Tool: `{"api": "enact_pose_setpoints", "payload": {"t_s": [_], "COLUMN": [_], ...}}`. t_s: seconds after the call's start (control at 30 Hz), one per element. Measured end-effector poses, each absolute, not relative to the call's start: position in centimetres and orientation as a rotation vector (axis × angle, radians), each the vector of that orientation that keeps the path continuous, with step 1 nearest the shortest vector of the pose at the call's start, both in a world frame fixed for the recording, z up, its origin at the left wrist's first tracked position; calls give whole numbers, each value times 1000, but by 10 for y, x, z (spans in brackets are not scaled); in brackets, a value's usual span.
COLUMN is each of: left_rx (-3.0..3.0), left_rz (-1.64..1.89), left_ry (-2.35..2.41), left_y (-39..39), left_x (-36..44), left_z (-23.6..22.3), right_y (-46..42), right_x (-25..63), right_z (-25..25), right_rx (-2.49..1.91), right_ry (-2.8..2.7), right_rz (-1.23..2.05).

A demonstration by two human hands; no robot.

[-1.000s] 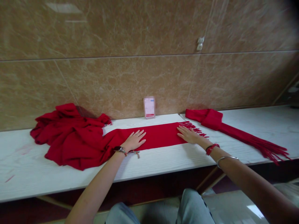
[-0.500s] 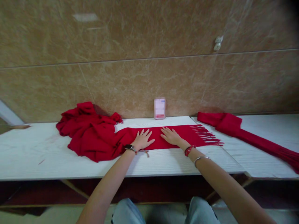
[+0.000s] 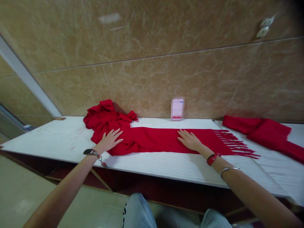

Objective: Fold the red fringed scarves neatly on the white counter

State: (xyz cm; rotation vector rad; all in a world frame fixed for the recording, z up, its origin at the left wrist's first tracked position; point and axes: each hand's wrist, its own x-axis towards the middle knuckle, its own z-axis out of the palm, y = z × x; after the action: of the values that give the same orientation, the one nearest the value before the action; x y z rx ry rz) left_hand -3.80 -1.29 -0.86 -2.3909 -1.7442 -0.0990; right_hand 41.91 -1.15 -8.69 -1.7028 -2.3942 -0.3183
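Observation:
A red scarf [image 3: 158, 139] lies along the white counter, flat in its middle and right part, with a fringe at the right end. Its left part is a crumpled heap against the wall. My left hand [image 3: 110, 141] rests with spread fingers on the wrinkled cloth at the heap's front edge. Palm down, my right hand [image 3: 190, 140] lies on the smooth stretch, a little left of the fringe. Neither hand grips the cloth.
A second red scarf [image 3: 268, 129], folded over itself, lies on the counter [image 3: 161, 164] at the right. Against the tiled wall [image 3: 152, 85] stands a small pale card with a blurred face [image 3: 177, 109]. Dark shelf openings sit under the counter's front edge.
My left hand has slid left over the scarf, and more of the cloth lies flat between the hands. My right hand stays near the fringe. The view has turned left and tilted.

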Motion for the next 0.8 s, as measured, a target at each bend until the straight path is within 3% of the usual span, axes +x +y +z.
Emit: {"api": "enact_pose_setpoints", "payload": {"t_s": [0.4, 0.5, 0.67, 0.8], "left_rx": [-2366, -2218, -1835, -1794], "left_rz": [-310, -510, -948, -1107], "left_ry": [-1712, -1757, -2260, -2302], "left_y": [-5, -7, -7, -7], "left_x": [-109, -109, -118, -117], "left_z": [-7, -8, -14, 8], "right_y": [-18, -18, -17, -16], "right_x": [445, 445, 444, 446], "right_z": [-95, -95, -97, -101], "right_rx": [-1740, -1757, -1731, -1709], "right_ry": [-2400, -2384, -2373, -2353], "right_rz": [-246, -220, -233, -238]}}
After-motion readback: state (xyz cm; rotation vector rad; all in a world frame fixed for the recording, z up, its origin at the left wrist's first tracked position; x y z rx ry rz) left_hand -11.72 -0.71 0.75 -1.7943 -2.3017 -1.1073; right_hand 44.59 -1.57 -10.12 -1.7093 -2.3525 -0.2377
